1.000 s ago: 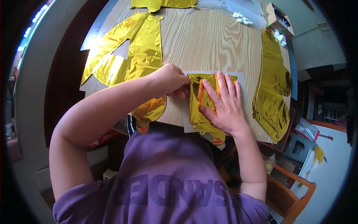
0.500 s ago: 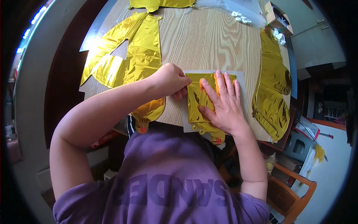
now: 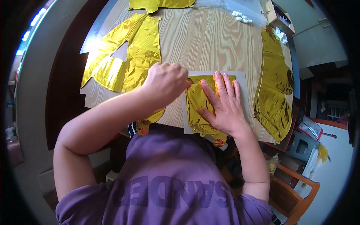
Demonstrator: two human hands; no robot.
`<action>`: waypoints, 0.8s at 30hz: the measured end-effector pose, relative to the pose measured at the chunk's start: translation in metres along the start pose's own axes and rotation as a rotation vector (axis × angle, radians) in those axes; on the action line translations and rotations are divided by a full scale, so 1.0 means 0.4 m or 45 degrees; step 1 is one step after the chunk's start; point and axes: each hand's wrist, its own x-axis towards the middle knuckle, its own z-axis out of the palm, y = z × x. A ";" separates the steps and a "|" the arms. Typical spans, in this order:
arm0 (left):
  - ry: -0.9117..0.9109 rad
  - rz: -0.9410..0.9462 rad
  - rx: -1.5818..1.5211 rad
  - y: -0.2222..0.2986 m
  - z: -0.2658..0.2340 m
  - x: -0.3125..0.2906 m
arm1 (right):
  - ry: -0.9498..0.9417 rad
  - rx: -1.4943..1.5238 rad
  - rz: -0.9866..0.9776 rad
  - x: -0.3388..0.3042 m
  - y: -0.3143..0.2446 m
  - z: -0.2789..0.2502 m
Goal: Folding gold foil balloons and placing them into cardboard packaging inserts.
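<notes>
Left hand [image 3: 165, 83] curled closed, I have its fingertips pinching the far left corner of the folded gold foil [image 3: 196, 100]. I keep the right hand [image 3: 225, 107] open and flat on that foil, gripping nothing. It lies on a grey sheet [image 3: 242, 80] at the wooden table's [image 3: 187, 45] near edge, between a gold cutout [image 3: 144, 54] to the left and a long gold piece [image 3: 273, 77] to the right.
</notes>
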 end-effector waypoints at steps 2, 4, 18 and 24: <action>0.300 0.301 -0.050 0.012 0.025 -0.024 | 0.011 0.025 -0.015 0.001 0.002 -0.003; 0.481 0.567 -0.158 0.025 0.064 -0.024 | 0.002 0.036 -0.009 0.004 -0.001 -0.007; 0.129 0.471 -0.106 0.002 0.121 -0.075 | 0.027 0.438 0.029 0.002 0.039 -0.032; 0.110 0.522 -0.132 -0.009 0.116 -0.067 | 0.082 0.027 -0.024 -0.012 0.061 -0.020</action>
